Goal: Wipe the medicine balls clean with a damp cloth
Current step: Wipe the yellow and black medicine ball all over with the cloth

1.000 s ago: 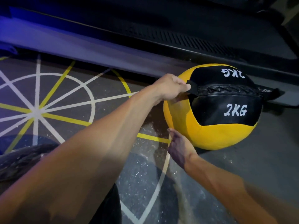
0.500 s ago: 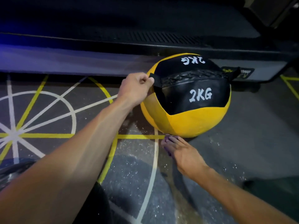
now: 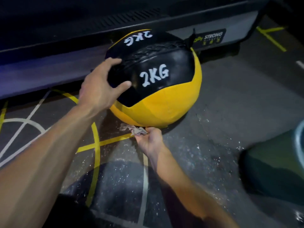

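The left hand (image 3: 100,89) lies against the left side of the medicine ball (image 3: 158,89), fingers and thumb spread over its black panel — splayed wide, pressing rather than clasping. The ball, yellow with black panels marked "2KG" in white, sits on the dark speckled floor (image 3: 222,129) painted with yellow and white lines, its far side close to the base of a dark machine (image 3: 115,17) bearing a "STRONG" label. Just below the ball's underside the right hand (image 3: 150,142) pinches a crumpled greyish cloth (image 3: 133,130) that lies at the foot of the ball. At the far right edge — partly cut off — stands a dark bucket (image 3: 276,163) with a pale rim.
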The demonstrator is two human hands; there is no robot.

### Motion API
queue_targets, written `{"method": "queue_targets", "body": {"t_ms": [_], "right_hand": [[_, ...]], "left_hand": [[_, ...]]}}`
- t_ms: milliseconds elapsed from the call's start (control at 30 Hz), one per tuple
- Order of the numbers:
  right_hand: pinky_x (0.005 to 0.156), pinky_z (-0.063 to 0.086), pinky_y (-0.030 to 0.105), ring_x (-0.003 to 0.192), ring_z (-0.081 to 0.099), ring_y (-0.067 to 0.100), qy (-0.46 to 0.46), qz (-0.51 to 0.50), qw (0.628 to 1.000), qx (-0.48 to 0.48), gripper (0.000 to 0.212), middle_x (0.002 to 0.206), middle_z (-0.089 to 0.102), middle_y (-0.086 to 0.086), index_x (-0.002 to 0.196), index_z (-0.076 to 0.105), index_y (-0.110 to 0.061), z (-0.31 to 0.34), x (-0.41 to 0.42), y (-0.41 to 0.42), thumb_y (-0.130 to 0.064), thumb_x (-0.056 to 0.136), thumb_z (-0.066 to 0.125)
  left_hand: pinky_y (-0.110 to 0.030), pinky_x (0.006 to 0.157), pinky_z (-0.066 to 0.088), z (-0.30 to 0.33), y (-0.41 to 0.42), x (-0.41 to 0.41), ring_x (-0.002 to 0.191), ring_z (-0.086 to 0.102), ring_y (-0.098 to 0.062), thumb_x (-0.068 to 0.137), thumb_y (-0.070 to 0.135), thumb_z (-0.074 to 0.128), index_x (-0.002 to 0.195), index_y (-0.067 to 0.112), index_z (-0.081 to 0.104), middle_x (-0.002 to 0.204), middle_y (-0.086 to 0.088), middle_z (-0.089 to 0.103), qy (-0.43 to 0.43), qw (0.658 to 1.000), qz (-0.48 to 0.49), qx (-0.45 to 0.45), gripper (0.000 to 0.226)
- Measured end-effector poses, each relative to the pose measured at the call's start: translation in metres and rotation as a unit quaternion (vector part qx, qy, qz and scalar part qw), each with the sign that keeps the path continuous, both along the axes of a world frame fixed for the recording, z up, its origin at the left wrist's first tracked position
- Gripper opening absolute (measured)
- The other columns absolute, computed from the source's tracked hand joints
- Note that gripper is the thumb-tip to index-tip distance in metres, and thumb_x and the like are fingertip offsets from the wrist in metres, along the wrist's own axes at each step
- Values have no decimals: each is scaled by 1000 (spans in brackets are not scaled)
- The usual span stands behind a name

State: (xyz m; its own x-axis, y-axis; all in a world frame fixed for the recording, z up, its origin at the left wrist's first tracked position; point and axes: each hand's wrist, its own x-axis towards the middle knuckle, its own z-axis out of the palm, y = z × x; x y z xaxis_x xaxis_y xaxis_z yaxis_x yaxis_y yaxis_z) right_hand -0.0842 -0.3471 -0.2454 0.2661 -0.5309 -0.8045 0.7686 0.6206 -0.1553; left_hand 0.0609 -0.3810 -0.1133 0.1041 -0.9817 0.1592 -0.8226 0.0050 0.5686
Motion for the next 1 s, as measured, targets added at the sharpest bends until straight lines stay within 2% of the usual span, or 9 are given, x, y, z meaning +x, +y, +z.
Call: {"method": "queue_targets", "body": {"t_ms": [67,133,200,300,400,567,667,800,1000], "right_hand": [[120,31,45,131,51,41,7,11,1000,-3,45,137,54,33,133,50,14,6,-21,-9,-6,110,17],[115,37,40,101,62,33,52,9,999,-6,33,110,62,28,107,61,7,19,-60,-12,3,103,29],[81,56,27,74,59,21,145,2,989,-17,21,90,59,17,91,61,0,24,-105,-25,6,95,41],[45,51,27,64,56,24,237,-121,963,-32,28,92,58,19,100,54,0,24,-145,-37,13,94,30],[57,42,30,61,47,17,330,-111,936,-42,30,75,51,4,89,47,-19,45,-107,-36,4,100,30],[80,42,48,89,55,27,431,-14,898,-91,45,97,53,10,86,44,-53,57,-30,21,-13,97,30],[63,51,35,71,56,28,259,16,963,-68,25,76,52,13,98,49,-19,73,-26,35,-1,101,31],[98,52,53,113,63,43,88,7,994,-69,19,123,57,33,110,50,4,111,-63,12,11,102,34],[102,51,44,112,62,42,132,-20,962,-237,39,139,54,34,122,57,4,158,-121,3,9,85,46]], "left_hand": [[-39,106,44,-1,0,6,133,54,-21,88,44,78,145,38,48,147,7,56,14,1000,11,6,65],[-34,105,42,-3,-1,10,131,55,-19,87,38,81,143,36,50,143,7,59,27,999,23,5,64],[-39,112,41,-4,0,9,136,52,-18,86,38,81,143,39,50,151,8,54,27,999,30,6,65],[-40,118,35,-4,3,3,143,45,-16,88,37,80,145,38,49,160,9,43,38,999,33,3,66],[-37,118,33,-3,5,-5,146,42,-16,90,37,79,148,35,48,163,9,39,36,999,33,-2,66],[-38,120,32,-5,5,-8,147,41,-18,90,38,78,149,32,48,163,7,38,34,999,34,-8,66],[-38,122,30,-2,8,-7,149,38,-18,91,39,77,152,33,47,165,6,36,39,999,23,3,68],[-34,122,22,10,13,-8,153,29,-17,95,37,72,157,36,38,168,5,27,28,998,10,46,71],[-45,127,17,28,38,-18,158,16,-27,99,43,65,156,41,38,172,-1,13,21,995,-19,99,63]]}}
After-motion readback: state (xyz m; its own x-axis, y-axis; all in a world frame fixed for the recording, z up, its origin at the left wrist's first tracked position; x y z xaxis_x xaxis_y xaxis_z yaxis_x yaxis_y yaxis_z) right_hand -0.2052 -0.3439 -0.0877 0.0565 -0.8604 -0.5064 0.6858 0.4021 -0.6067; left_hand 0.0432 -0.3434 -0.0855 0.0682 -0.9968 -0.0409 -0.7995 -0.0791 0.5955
